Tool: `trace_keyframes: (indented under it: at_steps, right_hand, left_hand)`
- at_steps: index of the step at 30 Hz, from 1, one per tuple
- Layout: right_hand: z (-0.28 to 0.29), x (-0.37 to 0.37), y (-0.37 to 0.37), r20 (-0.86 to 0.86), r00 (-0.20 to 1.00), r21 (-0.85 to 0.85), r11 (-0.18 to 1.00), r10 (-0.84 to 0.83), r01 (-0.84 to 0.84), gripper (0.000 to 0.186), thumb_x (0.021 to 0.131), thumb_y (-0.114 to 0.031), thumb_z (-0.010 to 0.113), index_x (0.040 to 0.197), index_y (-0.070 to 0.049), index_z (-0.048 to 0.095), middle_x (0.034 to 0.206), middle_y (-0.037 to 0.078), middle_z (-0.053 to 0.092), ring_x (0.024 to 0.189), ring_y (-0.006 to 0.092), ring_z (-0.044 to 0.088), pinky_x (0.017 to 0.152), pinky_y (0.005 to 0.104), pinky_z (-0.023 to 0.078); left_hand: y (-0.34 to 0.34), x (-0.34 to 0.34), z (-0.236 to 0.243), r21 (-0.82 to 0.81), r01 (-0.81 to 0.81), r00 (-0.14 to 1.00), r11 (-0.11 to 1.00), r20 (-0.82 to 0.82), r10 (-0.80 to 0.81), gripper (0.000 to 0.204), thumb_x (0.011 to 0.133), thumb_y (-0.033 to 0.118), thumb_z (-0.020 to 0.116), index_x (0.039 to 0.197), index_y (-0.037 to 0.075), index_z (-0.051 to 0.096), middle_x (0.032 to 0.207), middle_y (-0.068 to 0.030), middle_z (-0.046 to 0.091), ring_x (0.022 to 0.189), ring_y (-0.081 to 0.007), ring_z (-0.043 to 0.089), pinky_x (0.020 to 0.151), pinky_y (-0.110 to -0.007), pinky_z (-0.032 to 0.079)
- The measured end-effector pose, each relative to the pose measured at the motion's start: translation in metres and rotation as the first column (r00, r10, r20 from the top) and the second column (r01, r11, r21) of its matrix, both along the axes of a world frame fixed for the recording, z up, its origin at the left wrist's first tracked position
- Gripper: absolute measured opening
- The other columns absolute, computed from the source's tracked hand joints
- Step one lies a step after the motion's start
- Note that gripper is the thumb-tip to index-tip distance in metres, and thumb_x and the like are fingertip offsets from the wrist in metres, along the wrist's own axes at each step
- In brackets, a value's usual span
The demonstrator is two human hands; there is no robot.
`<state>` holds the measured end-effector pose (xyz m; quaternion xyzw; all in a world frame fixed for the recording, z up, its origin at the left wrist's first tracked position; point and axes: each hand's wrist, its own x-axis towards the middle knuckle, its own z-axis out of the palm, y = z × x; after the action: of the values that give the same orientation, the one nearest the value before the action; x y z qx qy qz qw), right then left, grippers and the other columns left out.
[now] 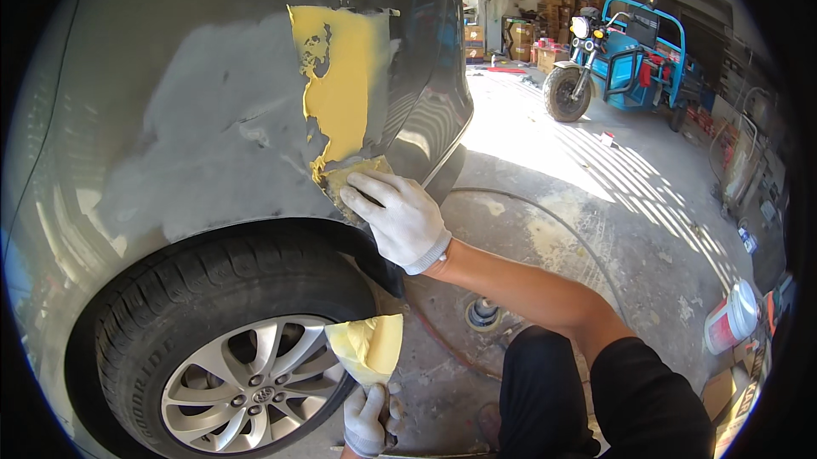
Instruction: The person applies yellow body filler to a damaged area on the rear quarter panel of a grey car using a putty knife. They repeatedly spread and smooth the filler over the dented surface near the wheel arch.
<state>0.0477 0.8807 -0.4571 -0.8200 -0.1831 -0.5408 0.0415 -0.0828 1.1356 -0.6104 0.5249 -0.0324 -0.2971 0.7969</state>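
Note:
My right hand (404,225), in a white glove, presses a putty-smeared spreader (342,178) against the car's body panel (221,119), just above the wheel arch. Its fingers lie closed over the spreader. Above it a tall patch of yellow putty (345,110) covers part of the grey sanded area, with ragged edges on its left side. Low in the picture, beside the wheel, my gloved left hand (366,423) grips a putty knife from below. Yellow putty (366,348) covers the blade, which hides most of the tool. The handle is mostly covered by the fingers.
A tyre with a silver spoked wheel (259,391) stands close to my left hand. A hose (553,216) runs across the concrete floor, with a round tool (483,313) lying near it. A white bucket (732,319) is at right; a blue cargo tricycle (634,68) stands farther back.

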Motion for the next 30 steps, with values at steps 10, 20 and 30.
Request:
trace_keyframes:
  at_steps: [10, 20, 30]
  right_hand:
    - [0.081, -0.004, -0.030, 0.296, 0.948, 0.033, 0.991, 0.116, -0.132, 0.037, 0.087, 0.005, 0.067, 0.121, -0.008, 0.076, 0.118, 0.012, 0.075, 0.102, 0.0311, 0.073, 0.089, 0.0387, 0.060]
    - [0.190, 0.051, -0.047, 0.432, 0.897, -0.084, 0.994, 0.096, -0.065, 0.026, 0.094, -0.009, 0.067, 0.118, -0.014, 0.078, 0.117, 0.007, 0.077, 0.104, 0.0281, 0.073, 0.090, 0.0357, 0.060]
    - [0.138, 0.050, -0.031, 0.343, 0.939, -0.026, 0.999, 0.036, -0.028, 0.038, 0.087, -0.004, 0.063, 0.121, -0.014, 0.077, 0.122, 0.006, 0.075, 0.107, 0.0295, 0.071, 0.092, 0.0374, 0.059]
  left_hand:
    - [0.002, 0.002, -0.001, 0.024, -0.021, 1.000, 1.000, 0.018, 0.021, 0.031, 0.108, 0.031, 0.053, 0.101, 0.002, 0.056, 0.062, -0.0070, 0.055, 0.040, -0.0167, 0.044, 0.040, -0.031, 0.037]
    - [0.003, 0.002, -0.002, -0.014, 0.029, 0.999, 0.999, 0.039, -0.029, 0.032, 0.109, 0.032, 0.053, 0.102, 0.001, 0.057, 0.062, -0.0077, 0.055, 0.040, -0.0169, 0.043, 0.040, -0.031, 0.037]
    - [0.001, 0.000, 0.000, -0.004, 0.030, 0.999, 1.000, 0.014, -0.030, 0.032, 0.109, 0.032, 0.053, 0.092, 0.005, 0.051, 0.060, -0.0075, 0.052, 0.041, -0.0180, 0.044, 0.041, -0.031, 0.038]
